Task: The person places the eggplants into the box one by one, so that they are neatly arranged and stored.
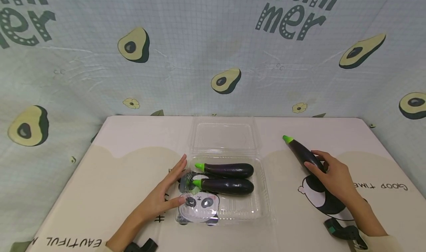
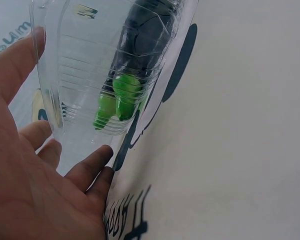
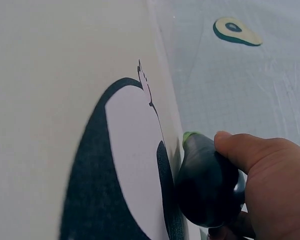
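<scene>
Two dark purple eggplants with bright green stems lie side by side in a clear plastic clamshell box [image 1: 263, 204]; the rear eggplant [image 1: 229, 170] and the front eggplant [image 1: 227, 186] both point their stems left. My left hand [image 1: 158, 198] touches the left side of the box with fingers spread; the left wrist view shows the fingers [image 2: 20, 65] along its clear wall. At the right, my right hand [image 1: 334, 174] grips a third eggplant [image 1: 303, 152] between thumb and fingers, its green stem toward the back. In the right wrist view this eggplant [image 3: 210, 180] is close to the tabletop.
The box's clear lid [image 1: 224, 135] lies folded open toward the back of the table. A printed cloth [image 1: 186, 59] with avocados hangs behind. The pale tabletop [image 1: 116, 192] carries printed lettering and panda drawings.
</scene>
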`<action>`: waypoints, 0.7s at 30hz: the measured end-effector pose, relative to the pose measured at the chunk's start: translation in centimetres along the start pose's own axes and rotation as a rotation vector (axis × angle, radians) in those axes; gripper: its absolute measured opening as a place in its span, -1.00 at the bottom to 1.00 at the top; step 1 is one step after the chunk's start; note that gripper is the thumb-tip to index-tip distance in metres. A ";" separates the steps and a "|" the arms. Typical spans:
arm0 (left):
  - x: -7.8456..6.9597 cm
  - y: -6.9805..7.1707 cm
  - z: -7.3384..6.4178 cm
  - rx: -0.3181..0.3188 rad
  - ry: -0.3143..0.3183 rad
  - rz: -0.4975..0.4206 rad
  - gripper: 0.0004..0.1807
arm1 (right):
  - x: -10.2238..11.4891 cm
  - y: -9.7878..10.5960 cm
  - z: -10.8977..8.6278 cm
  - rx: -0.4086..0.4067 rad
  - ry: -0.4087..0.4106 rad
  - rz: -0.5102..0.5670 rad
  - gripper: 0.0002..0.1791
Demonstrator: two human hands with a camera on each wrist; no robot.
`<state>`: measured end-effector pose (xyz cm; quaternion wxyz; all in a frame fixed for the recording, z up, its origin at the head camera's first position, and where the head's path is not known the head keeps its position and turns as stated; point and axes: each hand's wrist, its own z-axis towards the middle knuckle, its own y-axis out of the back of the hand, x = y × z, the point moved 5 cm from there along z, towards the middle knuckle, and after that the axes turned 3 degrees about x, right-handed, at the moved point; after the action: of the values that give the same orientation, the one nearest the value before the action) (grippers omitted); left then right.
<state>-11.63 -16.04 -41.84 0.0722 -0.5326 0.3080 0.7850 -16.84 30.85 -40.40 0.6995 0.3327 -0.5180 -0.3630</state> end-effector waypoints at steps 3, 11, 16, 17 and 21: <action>0.0 0.0 0.0 -0.001 0.004 0.001 -0.03 | 0.1 0.0 0.0 0.004 -0.003 0.002 -0.40; 0.1 0.0 0.0 -0.004 0.016 0.008 -0.03 | 0.0 0.0 0.0 0.002 -0.004 0.002 -0.40; 0.1 0.0 0.0 -0.003 0.009 0.006 -0.04 | 0.0 0.0 0.0 0.002 -0.009 0.000 -0.40; 0.1 0.0 0.0 -0.003 0.008 0.007 -0.04 | 0.0 0.0 0.0 0.001 -0.010 -0.002 -0.40; 0.1 0.0 0.0 -0.002 0.008 0.007 -0.03 | 0.2 0.3 0.0 -0.010 -0.003 -0.002 -0.40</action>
<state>-11.67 -16.07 -41.88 0.0679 -0.5348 0.3091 0.7835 -16.75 30.78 -40.05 0.7000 0.3292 -0.5167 -0.3669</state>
